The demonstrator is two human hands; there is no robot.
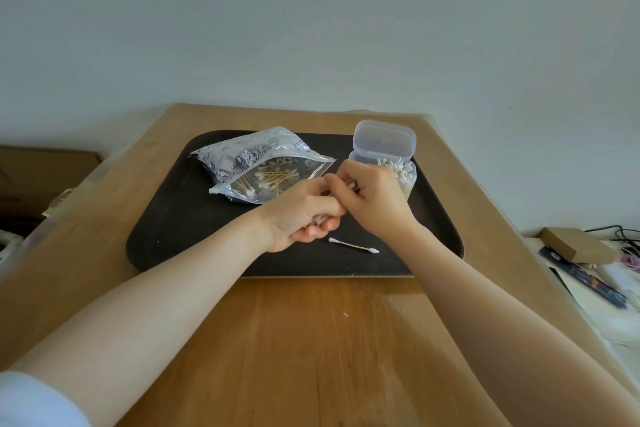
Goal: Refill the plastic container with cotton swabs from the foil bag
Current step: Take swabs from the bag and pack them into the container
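Note:
A silver foil bag (pixel 249 158) lies open at the back left of a black tray (pixel 166 232), with wooden-stick cotton swabs showing in its mouth. To its right stands a clear plastic container (pixel 407 173), lid flipped up, packed with swabs. My left hand (pixel 304 215) is curled around a bunch of cotton swabs in the tray's middle. My right hand (pixel 370 194) meets it just in front of the container, fingers pinched on swabs from that bunch. One loose swab (pixel 353 245) lies on the tray below my hands.
The tray sits on a wooden table (pixel 311 340) against a pale wall. A cardboard box (pixel 38 177) stands off the left edge. Off the right edge lie a small brown box (pixel 575 244), cables and papers.

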